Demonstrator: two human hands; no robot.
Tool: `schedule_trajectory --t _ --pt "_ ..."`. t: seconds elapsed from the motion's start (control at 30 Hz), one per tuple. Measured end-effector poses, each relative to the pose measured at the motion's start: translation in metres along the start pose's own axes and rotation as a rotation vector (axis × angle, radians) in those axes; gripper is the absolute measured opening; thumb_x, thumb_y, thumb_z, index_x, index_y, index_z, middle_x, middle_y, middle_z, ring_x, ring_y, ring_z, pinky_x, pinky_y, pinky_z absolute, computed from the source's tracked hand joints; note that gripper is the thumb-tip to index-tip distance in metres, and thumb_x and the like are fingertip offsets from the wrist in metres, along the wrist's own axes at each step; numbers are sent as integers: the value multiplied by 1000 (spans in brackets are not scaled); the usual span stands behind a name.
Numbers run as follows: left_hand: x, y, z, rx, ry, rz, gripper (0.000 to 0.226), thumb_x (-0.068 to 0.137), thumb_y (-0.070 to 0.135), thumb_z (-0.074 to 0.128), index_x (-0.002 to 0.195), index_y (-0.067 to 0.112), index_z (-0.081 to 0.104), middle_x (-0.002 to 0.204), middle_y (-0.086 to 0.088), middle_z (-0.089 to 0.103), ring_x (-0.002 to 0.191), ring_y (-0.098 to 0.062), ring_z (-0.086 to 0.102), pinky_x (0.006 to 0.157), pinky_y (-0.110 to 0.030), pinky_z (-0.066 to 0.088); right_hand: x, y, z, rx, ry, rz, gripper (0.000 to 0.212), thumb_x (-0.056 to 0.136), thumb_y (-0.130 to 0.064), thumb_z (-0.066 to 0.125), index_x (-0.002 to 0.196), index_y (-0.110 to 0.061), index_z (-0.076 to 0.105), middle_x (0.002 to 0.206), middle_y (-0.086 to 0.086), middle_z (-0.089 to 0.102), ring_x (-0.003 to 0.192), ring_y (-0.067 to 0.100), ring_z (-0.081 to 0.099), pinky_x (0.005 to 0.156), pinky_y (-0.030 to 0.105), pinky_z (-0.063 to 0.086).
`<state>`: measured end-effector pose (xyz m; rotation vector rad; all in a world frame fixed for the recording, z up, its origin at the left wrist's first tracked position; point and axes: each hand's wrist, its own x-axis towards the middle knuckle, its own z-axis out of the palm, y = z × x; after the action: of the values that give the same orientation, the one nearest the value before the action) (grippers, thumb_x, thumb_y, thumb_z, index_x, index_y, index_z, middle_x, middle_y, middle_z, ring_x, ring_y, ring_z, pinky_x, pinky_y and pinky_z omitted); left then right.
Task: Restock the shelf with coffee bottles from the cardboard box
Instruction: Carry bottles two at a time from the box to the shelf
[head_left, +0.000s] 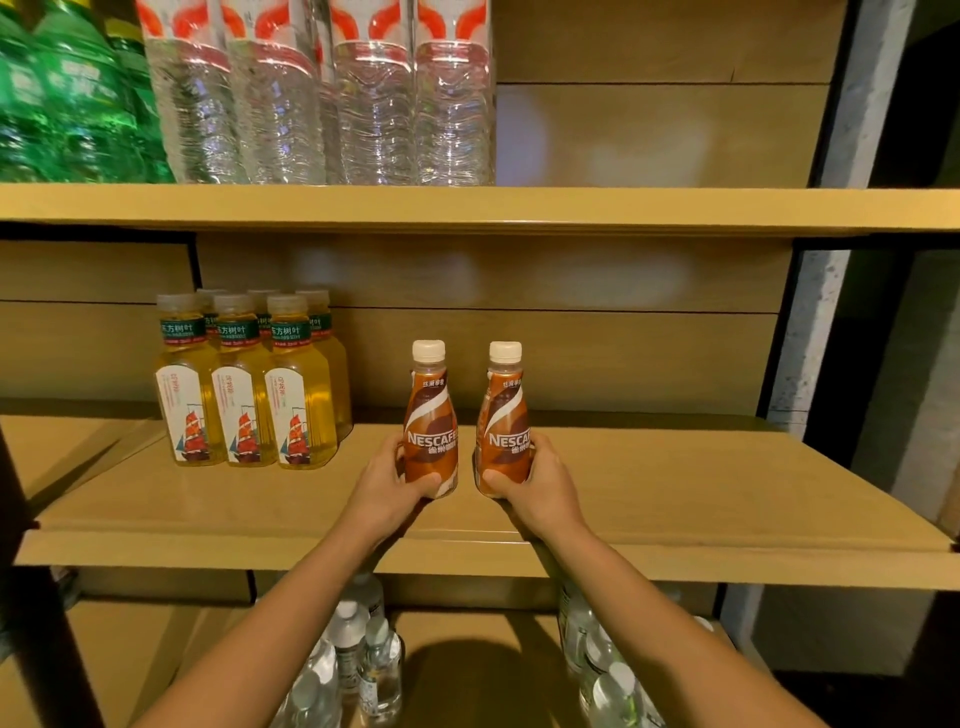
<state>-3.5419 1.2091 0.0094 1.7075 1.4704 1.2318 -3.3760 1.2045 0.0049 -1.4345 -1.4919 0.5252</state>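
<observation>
A person's left hand (387, 486) and right hand (540, 488) each held a coffee bottle upright at the middle shelf (675, 493) of a tan wooden store rack. The fingers of the left hand were curled round the lower body of the left coffee bottle (430, 415), with the thumb laid across its front. The fingers of the right hand gripped the right coffee bottle (504, 410) in the same way. The two brown-labelled, white-capped bottles stood side by side with a narrow gap between them, near the middle of the shelf and towards its near edge. Whether their bases rested on the board could not be told.

To the left, further back on the same shelf, a cluster of yellow tea bottles (244, 395) stood in rows, well apart from the coffee. On the upper shelf (467, 205), large clear water bottles (322, 104) with red-and-white labels stood beside green bottles (67, 104) at the far left. Below the arms, small clear bottles (353, 660) stood on the lowest shelf, with more (597, 660) to the right.
</observation>
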Motion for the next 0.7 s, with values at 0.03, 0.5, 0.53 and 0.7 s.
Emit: schedule_trajectory --t 0.03,0.5,0.53,0.7 --pt "0 0 3 4 -6 10 68 79 19 72 136 16 36 129 -1 52 119 -21 50 91 -30 40 1 0 1 -9 4 -3 64 78 -25 73 132 -16 41 130 2 54 120 20 51 96 32 43" --pt "42 -14 1 78 -34 -8 63 82 20 69 134 13 34 134 -8 51 123 -26 49 101 -41 42 33 -6 37 -32 -15 9 62 75 -29 76 128 -17 45 127 1 57 118 18 54 96 33 45" --pt "48 -16 -1 81 -38 -11 63 82 20 69 134 14 33 134 -8 51 123 -26 49 101 -41 42 39 -7 41 -37 -17 12 62 75 -30 76 128 -17 46 126 2 58 117 18 54 96 33 45" --pt "71 -24 -4 120 -36 -16 66 84 22 68 137 14 30 134 -8 50 122 -25 49 100 -40 44 61 -7 57 -66 -16 38 61 76 -31 75 127 -16 45 124 3 59 114 20 56 96 35 46"
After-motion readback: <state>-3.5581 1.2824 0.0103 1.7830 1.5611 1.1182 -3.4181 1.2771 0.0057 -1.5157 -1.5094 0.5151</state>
